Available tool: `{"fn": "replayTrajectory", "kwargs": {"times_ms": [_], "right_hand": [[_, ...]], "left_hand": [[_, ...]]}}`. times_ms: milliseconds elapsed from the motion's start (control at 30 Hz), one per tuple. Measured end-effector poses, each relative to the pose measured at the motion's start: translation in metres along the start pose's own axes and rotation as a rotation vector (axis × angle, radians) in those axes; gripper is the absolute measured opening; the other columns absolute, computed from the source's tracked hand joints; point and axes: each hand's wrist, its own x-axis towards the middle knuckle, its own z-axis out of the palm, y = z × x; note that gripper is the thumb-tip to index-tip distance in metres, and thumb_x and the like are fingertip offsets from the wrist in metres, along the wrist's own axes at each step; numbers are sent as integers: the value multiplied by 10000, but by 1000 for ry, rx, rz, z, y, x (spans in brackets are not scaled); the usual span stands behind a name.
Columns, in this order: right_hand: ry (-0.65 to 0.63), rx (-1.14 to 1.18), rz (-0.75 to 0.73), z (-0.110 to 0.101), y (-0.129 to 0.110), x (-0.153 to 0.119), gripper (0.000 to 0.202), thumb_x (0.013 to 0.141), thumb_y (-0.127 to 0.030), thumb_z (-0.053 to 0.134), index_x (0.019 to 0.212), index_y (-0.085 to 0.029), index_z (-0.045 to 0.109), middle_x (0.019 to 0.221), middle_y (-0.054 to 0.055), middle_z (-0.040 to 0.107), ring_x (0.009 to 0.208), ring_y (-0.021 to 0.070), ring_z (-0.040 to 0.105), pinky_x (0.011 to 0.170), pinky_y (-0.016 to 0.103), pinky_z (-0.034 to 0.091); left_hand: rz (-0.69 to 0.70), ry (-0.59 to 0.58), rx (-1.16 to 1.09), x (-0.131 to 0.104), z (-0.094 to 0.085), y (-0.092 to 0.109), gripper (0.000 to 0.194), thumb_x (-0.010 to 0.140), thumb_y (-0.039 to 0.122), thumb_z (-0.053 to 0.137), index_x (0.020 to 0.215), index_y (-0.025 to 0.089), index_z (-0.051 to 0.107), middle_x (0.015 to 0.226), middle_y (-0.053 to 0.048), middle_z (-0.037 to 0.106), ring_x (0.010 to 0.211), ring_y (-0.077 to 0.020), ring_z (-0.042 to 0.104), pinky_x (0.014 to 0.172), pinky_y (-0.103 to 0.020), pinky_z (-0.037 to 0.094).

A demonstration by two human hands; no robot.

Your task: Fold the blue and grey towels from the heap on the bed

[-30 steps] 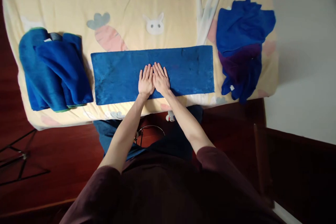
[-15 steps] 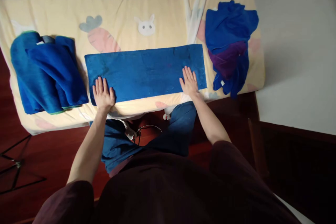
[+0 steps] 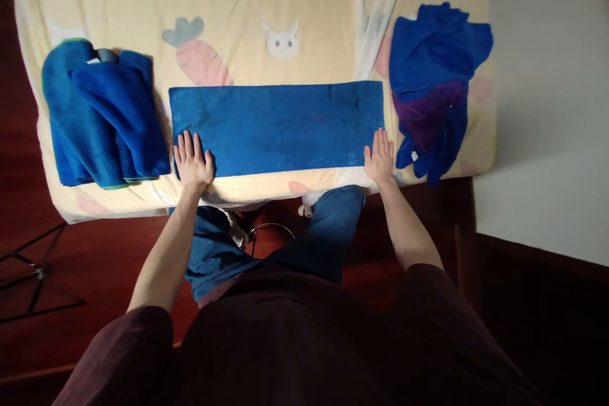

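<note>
A blue towel (image 3: pixel 285 127) lies flat as a long rectangle near the front edge of the bed. My left hand (image 3: pixel 193 162) rests palm down on its near left corner, fingers stretched out. At the near right corner, my right hand (image 3: pixel 379 155) lies flat over the towel's edge, its fingers extended. Left of the towel is a pile of folded blue towels (image 3: pixel 104 120), some with green edging. To the right sits a crumpled heap of blue cloths (image 3: pixel 438 51) with a purple cloth (image 3: pixel 431 111) among them.
A yellow sheet (image 3: pixel 314 0) with rabbit and carrot prints covers the bed. A pale wall or panel (image 3: pixel 547 114) stands along the right side. Black metal legs (image 3: pixel 38 273) stand on the dark red floor at the lower left.
My right hand has slid rightward across the towel to its right edge. My left hand stays on the left corner. The whole view has shifted and turned slightly.
</note>
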Motion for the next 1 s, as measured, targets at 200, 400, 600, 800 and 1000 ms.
{"fn": "replayTrajectory", "kwargs": {"times_ms": [200, 400, 600, 800, 1000], "right_hand": [[-13, 23, -79, -31, -65, 14, 694, 1041, -294, 366, 1673, -44, 227, 1749, 199, 181, 1645, 310, 122, 1319, 635, 98], [4, 282, -392, -20, -231, 71, 682, 1045, -285, 397, 1675, -69, 247, 1764, 125, 164, 1651, 304, 82, 1343, 599, 15], [-4, 367, -444, 31, -300, 131, 625, 1081, -274, 273, 1664, -50, 249, 1749, 137, 228, 1647, 247, 120, 1342, 556, -10], [31, 298, -503, 41, -266, 143, 653, 1091, -366, 283, 1670, -66, 249, 1756, 115, 209, 1648, 224, 120, 1348, 507, -12], [16, 97, -288, 19, -146, 158, 630, 1118, -347, 208, 1672, -46, 193, 1758, 166, 78, 1649, 218, 104, 1333, 528, 59]], "left_hand": [[120, -27, -30, 8, 6, 42, 780, 987, 516, 415, 1660, 135, 311, 1762, -130, 156, 1644, -330, 7, 1326, -614, 3], [400, -110, -28, 71, 61, 136, 704, 1017, 420, 383, 1654, 125, 332, 1761, -108, 183, 1647, -304, 61, 1347, -544, 42], [391, -97, -17, 127, 96, 137, 655, 1037, 376, 352, 1640, 119, 355, 1741, -129, 248, 1645, -298, 84, 1330, -578, 38], [375, -56, -18, 135, 88, 105, 636, 1058, 450, 380, 1622, 158, 401, 1749, -99, 236, 1648, -260, 75, 1337, -530, 37], [168, 39, 41, 154, 45, 26, 630, 1080, 397, 430, 1619, 84, 339, 1763, -127, 174, 1642, -222, 31, 1325, -545, -8]]}}
